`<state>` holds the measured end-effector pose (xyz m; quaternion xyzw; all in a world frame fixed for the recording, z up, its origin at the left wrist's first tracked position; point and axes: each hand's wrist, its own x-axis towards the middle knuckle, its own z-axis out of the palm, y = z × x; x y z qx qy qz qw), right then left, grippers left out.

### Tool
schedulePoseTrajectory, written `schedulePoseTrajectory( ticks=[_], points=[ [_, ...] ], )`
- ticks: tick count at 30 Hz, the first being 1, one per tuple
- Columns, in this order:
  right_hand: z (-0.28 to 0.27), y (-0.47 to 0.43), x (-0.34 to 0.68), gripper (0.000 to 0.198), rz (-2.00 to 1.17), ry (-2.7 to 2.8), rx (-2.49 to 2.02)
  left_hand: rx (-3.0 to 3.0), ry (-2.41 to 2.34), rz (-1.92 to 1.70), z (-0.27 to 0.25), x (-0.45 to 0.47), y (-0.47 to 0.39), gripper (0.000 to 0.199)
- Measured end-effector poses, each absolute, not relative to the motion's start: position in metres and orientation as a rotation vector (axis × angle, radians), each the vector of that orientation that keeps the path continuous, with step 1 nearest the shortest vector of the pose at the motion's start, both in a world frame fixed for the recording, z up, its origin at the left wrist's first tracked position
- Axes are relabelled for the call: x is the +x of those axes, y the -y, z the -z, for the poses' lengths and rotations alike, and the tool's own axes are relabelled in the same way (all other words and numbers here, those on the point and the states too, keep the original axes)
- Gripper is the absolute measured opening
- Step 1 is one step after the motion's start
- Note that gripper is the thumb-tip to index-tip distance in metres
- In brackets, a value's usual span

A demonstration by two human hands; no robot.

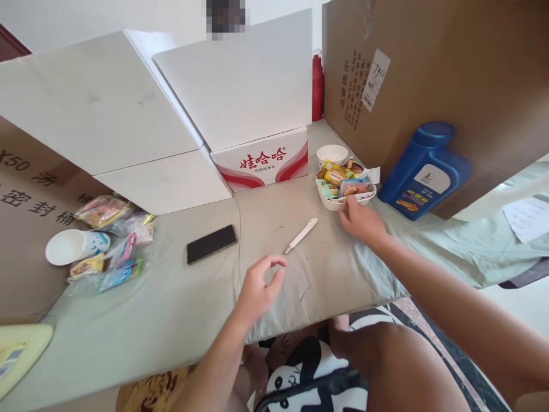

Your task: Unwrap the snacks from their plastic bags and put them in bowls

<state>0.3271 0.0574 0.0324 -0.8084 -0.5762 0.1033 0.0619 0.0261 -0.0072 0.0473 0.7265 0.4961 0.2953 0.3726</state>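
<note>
My right hand (362, 222) is at the near rim of a white bowl (332, 204), its fingers bent over the edge and closed on it. Small wrapped snacks (338, 176) in yellow, green, blue and pink fill this bowl, and a white paper cup (332, 153) is just behind it. Above the cloth near the table's front edge, my left hand (260, 289) is empty, thumb and curled fingers apart. Just beyond its fingertips lies a slim white pen-shaped tool (302, 234) with a narrow tip. A black phone (211, 244) rests face up farther left.
White cartons (257, 74) line the back, and a large brown box (429, 74) stands at right behind a blue jug (422, 171). On the left, a tipped paper cup (68, 248) lies among bagged snacks (124, 263). A pale yellow container (21, 349) is at the left front corner.
</note>
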Motion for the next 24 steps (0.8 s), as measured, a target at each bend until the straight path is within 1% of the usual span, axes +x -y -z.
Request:
schedulePoseTrajectory(
  ticks=[3, 7, 10, 14, 16, 18, 21, 24],
  points=[
    [-0.033, -0.065, 0.328, 0.040, -0.259, 1.814, -2.460, 1.816, -1.268, -0.764, -0.031, 0.011, 0.025, 0.020],
    [-0.036, -0.095, 0.334, 0.043, -0.207, 1.783, -2.546, 1.771, -1.303, -0.847, -0.012, 0.001, 0.022, 0.021],
    [-0.035, -0.134, 0.340, 0.046, -0.169, 1.712, -2.597, 1.788, -1.309, -0.830, -0.003, -0.001, 0.019, 0.022],
    [-0.026, -0.199, 0.349, 0.055, -0.184, 1.704, -2.577, 1.849, -1.276, -0.797, 0.002, 0.000, 0.016, 0.020],
    [-0.017, -0.230, 0.351, 0.062, -0.234, 1.800, -2.524, 1.862, -1.250, -0.786, 0.003, 0.001, 0.013, 0.019],
    [-0.006, -0.253, 0.352, 0.064, -0.299, 1.891, -2.488, 1.865, -1.218, -0.780, 0.003, 0.001, 0.009, 0.020],
    [0.007, -0.264, 0.351, 0.065, -0.342, 1.905, -2.505, 1.864, -1.192, -0.773, 0.001, 0.001, 0.003, 0.020],
    [0.007, -0.240, 0.344, 0.072, -0.361, 1.959, -2.470, 1.844, -1.234, -0.762, -0.002, 0.002, 0.003, 0.019]
  ],
)
